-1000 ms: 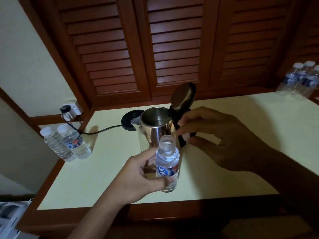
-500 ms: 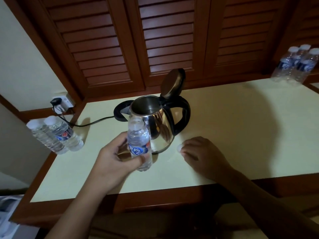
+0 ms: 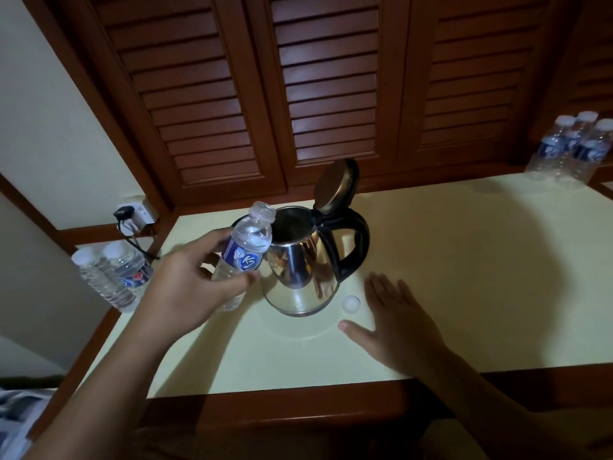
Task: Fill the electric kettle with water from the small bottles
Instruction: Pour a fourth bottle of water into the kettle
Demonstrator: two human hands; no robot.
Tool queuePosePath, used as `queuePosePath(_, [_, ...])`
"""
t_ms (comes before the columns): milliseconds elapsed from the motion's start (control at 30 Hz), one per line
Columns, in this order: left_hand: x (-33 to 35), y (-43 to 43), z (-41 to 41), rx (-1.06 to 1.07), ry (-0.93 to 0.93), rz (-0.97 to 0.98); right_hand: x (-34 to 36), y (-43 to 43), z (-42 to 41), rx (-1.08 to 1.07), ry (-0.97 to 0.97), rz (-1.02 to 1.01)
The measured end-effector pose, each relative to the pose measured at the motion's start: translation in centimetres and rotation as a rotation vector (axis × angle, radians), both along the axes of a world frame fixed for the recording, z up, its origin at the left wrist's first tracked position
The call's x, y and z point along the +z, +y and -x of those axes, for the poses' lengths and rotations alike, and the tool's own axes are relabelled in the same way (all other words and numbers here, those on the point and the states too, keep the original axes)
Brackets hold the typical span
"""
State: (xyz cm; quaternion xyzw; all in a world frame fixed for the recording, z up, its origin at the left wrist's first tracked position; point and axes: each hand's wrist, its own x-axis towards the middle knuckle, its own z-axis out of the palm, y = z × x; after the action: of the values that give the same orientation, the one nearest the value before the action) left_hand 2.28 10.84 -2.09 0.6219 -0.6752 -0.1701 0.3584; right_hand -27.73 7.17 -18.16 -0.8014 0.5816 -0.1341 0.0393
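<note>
A steel electric kettle point(image 3: 300, 277) with a black handle stands on the pale table point(image 3: 464, 277), its lid point(image 3: 335, 185) hinged up and open. My left hand point(image 3: 195, 287) grips a small uncapped water bottle point(image 3: 243, 252) with a blue label, tilted right so its mouth is at the kettle's left rim. My right hand point(image 3: 403, 322) lies flat on the table with fingers straight, just right of the kettle. The white bottle cap point(image 3: 350, 304) lies on the table between that hand and the kettle.
Two capped bottles point(image 3: 112, 277) stand at the table's left edge. Several more bottles point(image 3: 570, 151) stand at the far right corner. The kettle's black base point(image 3: 237, 222) and cord run to a wall socket point(image 3: 132, 215). Louvred wooden doors point(image 3: 331, 94) rise behind.
My left hand has lifted and tilted the bottle toward the kettle's opening. My right hand set the cap down on the table and now lies flat with fingers spread.
</note>
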Motion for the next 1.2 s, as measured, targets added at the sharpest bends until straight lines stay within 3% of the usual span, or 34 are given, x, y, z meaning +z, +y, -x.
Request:
queuePosePath(167, [1.7,-2.3,-1.2,0.054,-0.234,0.067,-0.2,0.2,0.0,0.007,0.011,0.045])
queuePosePath(433, [5.9,-4.5,-2.0,-0.034,-0.737,0.053,-1.2,-0.1,0.3,-0.026,0.055,0.052])
queuePosePath(567, [7.6,-5.1,-1.8,-0.06,-0.89,0.067,-1.6,-0.3,0.3,-0.025,0.042,0.083])
queuePosePath(800, [9.3,-5.9,-0.7,-0.09,-1.09,0.11,-2.1,-0.7,0.3,-0.004,-0.025,0.135])
queuePosePath(1200, [9.0,-6.1,0.6,-0.118,-1.22,0.275,-1.8,-0.5,0.5,0.014,-0.151,0.127])
